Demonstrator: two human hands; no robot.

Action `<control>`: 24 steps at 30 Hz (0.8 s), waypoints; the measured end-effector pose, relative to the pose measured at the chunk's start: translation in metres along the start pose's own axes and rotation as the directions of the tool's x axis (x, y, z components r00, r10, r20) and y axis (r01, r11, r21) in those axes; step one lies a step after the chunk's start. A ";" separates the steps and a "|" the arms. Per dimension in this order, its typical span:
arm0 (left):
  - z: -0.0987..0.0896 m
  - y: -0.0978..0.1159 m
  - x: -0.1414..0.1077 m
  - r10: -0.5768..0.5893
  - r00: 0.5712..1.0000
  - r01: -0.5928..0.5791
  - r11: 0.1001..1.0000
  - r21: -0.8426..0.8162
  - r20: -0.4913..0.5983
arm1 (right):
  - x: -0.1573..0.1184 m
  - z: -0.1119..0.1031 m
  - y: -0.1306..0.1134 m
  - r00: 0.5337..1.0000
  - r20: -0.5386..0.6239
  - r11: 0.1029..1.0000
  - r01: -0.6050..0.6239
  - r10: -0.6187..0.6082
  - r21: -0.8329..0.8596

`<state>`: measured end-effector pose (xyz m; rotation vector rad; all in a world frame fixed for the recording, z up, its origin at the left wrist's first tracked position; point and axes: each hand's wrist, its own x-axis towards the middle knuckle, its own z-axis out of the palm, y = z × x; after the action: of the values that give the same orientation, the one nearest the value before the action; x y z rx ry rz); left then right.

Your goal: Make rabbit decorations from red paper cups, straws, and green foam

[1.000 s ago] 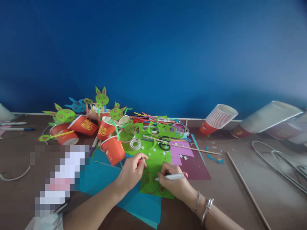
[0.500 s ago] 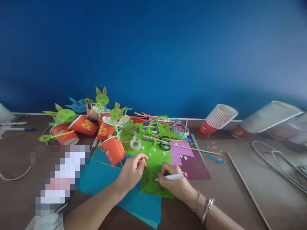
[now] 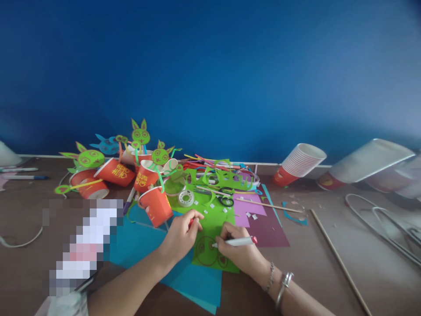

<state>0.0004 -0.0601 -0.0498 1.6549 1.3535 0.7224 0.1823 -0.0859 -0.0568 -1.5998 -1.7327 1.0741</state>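
Note:
In my right hand (image 3: pixel 241 250) is a white marker (image 3: pixel 239 242) with a red end, its tip against a green paper sheet (image 3: pixel 210 228). A round face with eyes (image 3: pixel 206 251) is drawn there in dark red, beside a smaller circle with a heart (image 3: pixel 223 260). My left hand (image 3: pixel 184 230) is closed at the sheet's left edge, with a small red piece, apparently a marker cap (image 3: pixel 191 222), showing between its fingers. Blue paper (image 3: pixel 197 285) lies beneath the green sheet. Just behind my left hand leans a red paper cup (image 3: pixel 155 206).
Several red cups with green paper animal heads (image 3: pixel 140 132) stand at the back left. Scissors (image 3: pixel 226 197), a white tape roll (image 3: pixel 186 198) and paper scraps lie behind the sheet. Stacked cups (image 3: pixel 299 164) and a wooden stick (image 3: pixel 340 261) are on the right. A blurred block covers the left.
The marker tip has shifted very slightly to the left on the drawn eye. My left hand keeps its place.

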 end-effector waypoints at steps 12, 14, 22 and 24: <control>0.003 -0.003 0.000 0.018 0.998 -0.019 1.000 -0.024 -0.058 | 0.015 -0.005 -0.003 0.996 -0.041 0.982 0.079 -0.073 0.170; 0.003 -0.004 0.001 0.007 0.999 -0.009 0.999 -0.038 -0.053 | 0.012 -0.006 -0.005 0.998 -0.030 0.969 0.069 -0.063 0.237; 0.003 -0.005 0.002 0.026 0.999 -0.026 0.999 -0.029 -0.019 | -0.014 0.006 -0.005 0.999 0.042 0.990 -0.037 0.032 0.134; 0.003 -0.004 0.002 0.024 1.000 -0.024 1.000 -0.020 -0.017 | -0.014 0.008 -0.004 0.999 0.028 0.995 -0.040 0.037 0.096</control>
<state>0.0014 -0.0586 -0.0544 1.6555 1.3359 0.7632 0.1760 -0.1013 -0.0558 -1.5721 -1.6471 1.1841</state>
